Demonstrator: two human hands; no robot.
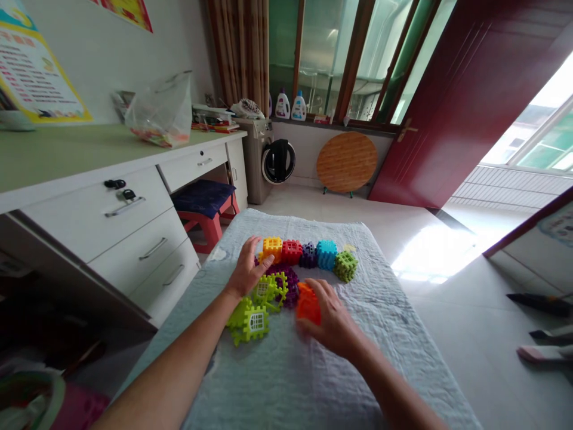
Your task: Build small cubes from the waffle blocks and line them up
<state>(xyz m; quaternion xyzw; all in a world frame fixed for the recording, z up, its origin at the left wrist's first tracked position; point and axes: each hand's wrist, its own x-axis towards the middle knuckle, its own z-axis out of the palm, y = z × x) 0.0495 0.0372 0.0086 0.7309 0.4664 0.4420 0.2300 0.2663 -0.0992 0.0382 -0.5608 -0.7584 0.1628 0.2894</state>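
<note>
My left hand (pixel 248 270) is at the left end of a row of interlocking plastic building tiles, thumb and fingers apart, beside a yellow stack (pixel 273 246). The thumb overlaps the stack's front; whether it touches is unclear. My right hand (pixel 332 316) grips a stack of orange building tiles (pixel 308 303), slightly blurred, at the near side. Along the row stand a red stack (pixel 292 251), a dark blue stack (pixel 308 255), a light blue stack (pixel 326 255) and a green stack (pixel 346 266). Between my hands lie purple tiles (pixel 290 285) and loose lime-green tiles (pixel 256 322).
A pale blue cloth (pixel 349 382) covers the table. On the left is a white desk (pixel 134 221) with a plastic bag (pixel 163 113) on top and a red stool (pixel 208 209) below. Beyond are a washing machine (pixel 257 161), a round wooden board (pixel 347 161) and a red door (pixel 456 101).
</note>
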